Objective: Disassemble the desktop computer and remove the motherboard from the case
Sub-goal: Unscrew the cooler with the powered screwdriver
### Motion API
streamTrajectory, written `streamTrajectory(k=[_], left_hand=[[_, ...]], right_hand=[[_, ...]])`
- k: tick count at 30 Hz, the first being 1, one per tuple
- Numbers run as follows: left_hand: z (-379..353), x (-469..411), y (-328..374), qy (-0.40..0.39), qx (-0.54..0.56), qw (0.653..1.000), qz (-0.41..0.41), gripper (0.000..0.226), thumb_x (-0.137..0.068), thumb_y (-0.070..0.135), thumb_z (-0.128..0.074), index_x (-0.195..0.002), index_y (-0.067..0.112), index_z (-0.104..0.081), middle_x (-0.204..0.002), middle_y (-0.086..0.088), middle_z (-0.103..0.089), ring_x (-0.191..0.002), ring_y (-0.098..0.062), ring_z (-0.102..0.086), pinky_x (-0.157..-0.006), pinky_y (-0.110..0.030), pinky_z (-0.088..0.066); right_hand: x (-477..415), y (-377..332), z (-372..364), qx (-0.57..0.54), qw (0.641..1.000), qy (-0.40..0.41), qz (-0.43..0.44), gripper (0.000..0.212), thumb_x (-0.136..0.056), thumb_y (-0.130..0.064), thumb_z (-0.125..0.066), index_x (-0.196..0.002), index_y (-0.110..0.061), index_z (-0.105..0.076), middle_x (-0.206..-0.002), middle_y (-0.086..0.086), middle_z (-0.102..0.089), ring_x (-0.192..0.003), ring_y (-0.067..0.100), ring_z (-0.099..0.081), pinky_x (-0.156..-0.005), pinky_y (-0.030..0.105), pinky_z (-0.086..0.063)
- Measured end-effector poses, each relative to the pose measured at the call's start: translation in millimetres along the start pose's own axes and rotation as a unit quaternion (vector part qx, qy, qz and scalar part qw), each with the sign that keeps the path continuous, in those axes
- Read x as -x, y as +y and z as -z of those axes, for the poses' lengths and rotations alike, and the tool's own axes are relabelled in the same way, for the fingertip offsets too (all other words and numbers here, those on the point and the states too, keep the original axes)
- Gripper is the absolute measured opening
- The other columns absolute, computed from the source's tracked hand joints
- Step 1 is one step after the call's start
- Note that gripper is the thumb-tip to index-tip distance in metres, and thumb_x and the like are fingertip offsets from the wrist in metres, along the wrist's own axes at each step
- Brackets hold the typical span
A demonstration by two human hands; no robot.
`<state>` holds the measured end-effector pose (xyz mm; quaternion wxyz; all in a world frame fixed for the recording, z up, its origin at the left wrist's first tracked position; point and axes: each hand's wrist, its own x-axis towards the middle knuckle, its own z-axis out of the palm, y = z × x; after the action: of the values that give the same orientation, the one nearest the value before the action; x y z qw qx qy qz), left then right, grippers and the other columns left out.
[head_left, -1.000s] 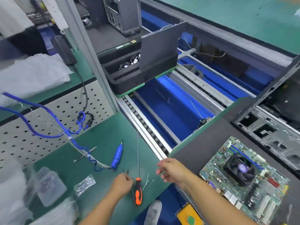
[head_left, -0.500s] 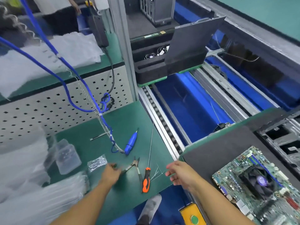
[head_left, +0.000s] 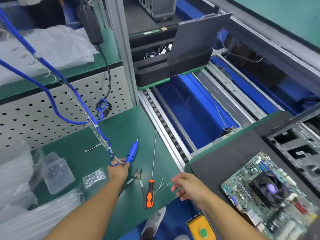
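Dark metal computer case (head_left: 297,146) at far right. Green fan-topped motherboard (head_left: 242,184) lies outside it on the grey mat (head_left: 225,156), so removal looks done. Left hand (head_left: 118,171) pinches the blue electric screwdriver (head_left: 132,150) by its tail, while the right hand (head_left: 190,187) hovers loose-fingered and empty. Next move likely needs a fuller grip before lifting the tool.

An electronics factory workstation beside a conveyor line (head_left: 174,134), whose aluminium rails carry a black foam tray (head_left: 173,71) past a green bench mat (head_left: 124,129) backed by a perforated metal panel (head_left: 39,118). A blue powered screwdriver (head_left: 132,150) tethered to an overhead cord, side cutters (head_left: 139,179) and an orange-handled screwdriver (head_left: 150,194) are at the mat. A bare motherboard (head_left: 242,181) and a stripped computer case (head_left: 294,142) sit on a grey pad (head_left: 230,153).
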<state>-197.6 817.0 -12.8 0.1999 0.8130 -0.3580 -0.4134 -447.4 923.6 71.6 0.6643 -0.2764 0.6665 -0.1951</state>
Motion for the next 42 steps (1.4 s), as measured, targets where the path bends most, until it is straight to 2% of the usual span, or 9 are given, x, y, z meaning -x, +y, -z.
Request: streamTrajectory(k=[7,12,16,20,25,29,34,39,42], left_hand=[[13,8,9,-0.017,-0.049,0.989,-0.14,0.008,-0.091,0.033,-0.061,-0.095,0.029,-0.067,-0.088,0.004,-0.064,-0.085,-0.023,-0.059,-0.074,-0.028,-0.04],[37,31,60,-0.133,-0.025,0.949,-0.284,0.01,-0.085,0.026,-0.064,-0.081,0.03,-0.073,-0.074,0.012,-0.071,-0.071,-0.003,-0.065,-0.07,-0.012,-0.045],[53,53,125,-0.283,-0.119,0.888,-0.343,0.015,-0.075,0.038,-0.062,-0.081,0.038,-0.075,-0.07,0.011,-0.071,-0.06,-0.001,-0.063,-0.06,-0.008,-0.045],[33,80,173,-0.426,-0.042,0.861,-0.275,0.041,-0.062,0.041,-0.069,-0.084,0.006,-0.073,-0.086,-0.024,-0.067,-0.072,-0.026,-0.063,-0.073,-0.042,-0.054],[2,105,202,-0.525,-0.015,0.822,-0.218,0.036,-0.075,0.037,-0.072,-0.086,0.003,-0.074,-0.091,-0.019,-0.07,-0.073,-0.024,-0.063,-0.066,-0.032,-0.055],[-24,120,207,-0.577,0.057,0.798,-0.163,0.033,-0.087,0.042,-0.066,-0.082,0.011,-0.075,-0.08,-0.011,-0.064,-0.065,-0.02,-0.06,-0.06,-0.029,-0.054],[-44,131,202,-0.651,0.089,0.736,-0.166,0.03,-0.094,0.037,-0.063,-0.092,0.008,-0.069,-0.085,-0.012,-0.06,-0.075,-0.024,-0.06,-0.064,-0.028,-0.051],[-64,157,197,-0.643,0.093,0.738,-0.182,0.057,-0.077,0.038,-0.075,-0.106,-0.009,-0.061,-0.069,-0.015,-0.058,-0.061,-0.028,-0.059,-0.076,-0.04,-0.045],[-72,169,199,-0.643,0.091,0.73,-0.211,0.04,-0.084,0.035,-0.071,-0.089,-0.004,-0.065,-0.064,-0.019,-0.057,-0.054,-0.032,-0.059,-0.063,-0.038,-0.049]], right_hand=[[9,-25,-8,0.177,0.976,0.048,0.114,0.014,-0.096,-0.022,-0.047,-0.104,-0.027,-0.057,-0.098,-0.003,-0.068,-0.062,0.005,-0.053,-0.057,0.019,-0.046],[10,-54,-15,0.423,0.837,0.137,0.318,0.069,-0.088,-0.024,-0.061,-0.149,-0.03,-0.03,-0.149,-0.006,-0.026,-0.134,0.016,-0.025,-0.113,0.031,-0.027],[12,-70,-9,0.466,0.789,0.181,0.358,0.079,-0.086,-0.041,-0.067,-0.152,-0.027,-0.026,-0.155,0.0,-0.027,-0.14,0.019,-0.02,-0.116,0.039,-0.017],[23,-78,6,0.397,0.838,0.162,0.338,0.039,-0.093,-0.041,-0.061,-0.126,-0.028,-0.045,-0.11,-0.003,-0.058,-0.103,0.026,-0.056,-0.083,0.036,-0.042],[47,-65,30,0.205,0.923,0.141,0.292,0.028,-0.09,-0.046,-0.055,-0.114,-0.042,-0.039,-0.088,-0.011,-0.057,-0.068,0.011,-0.055,-0.063,0.034,-0.047],[62,-60,44,-0.039,0.965,0.066,0.251,0.034,-0.082,-0.044,-0.061,-0.111,-0.03,-0.048,-0.083,0.006,-0.06,-0.06,0.022,-0.054,-0.058,0.036,-0.045],[75,-52,58,-0.324,0.901,-0.02,0.287,0.031,-0.085,-0.019,-0.052,-0.113,-0.005,-0.052,-0.084,0.011,-0.054,-0.048,0.021,-0.047,-0.046,0.029,-0.037],[87,-50,66,-0.382,0.877,-0.036,0.288,0.031,-0.082,-0.017,-0.049,-0.11,-0.004,-0.048,-0.082,0.011,-0.051,-0.057,0.024,-0.051,-0.043,0.028,-0.043],[90,-50,71,-0.393,0.877,-0.016,0.277,0.038,-0.079,-0.017,-0.047,-0.115,-0.003,-0.046,-0.076,0.013,-0.052,-0.058,0.024,-0.052,-0.049,0.031,-0.045]])
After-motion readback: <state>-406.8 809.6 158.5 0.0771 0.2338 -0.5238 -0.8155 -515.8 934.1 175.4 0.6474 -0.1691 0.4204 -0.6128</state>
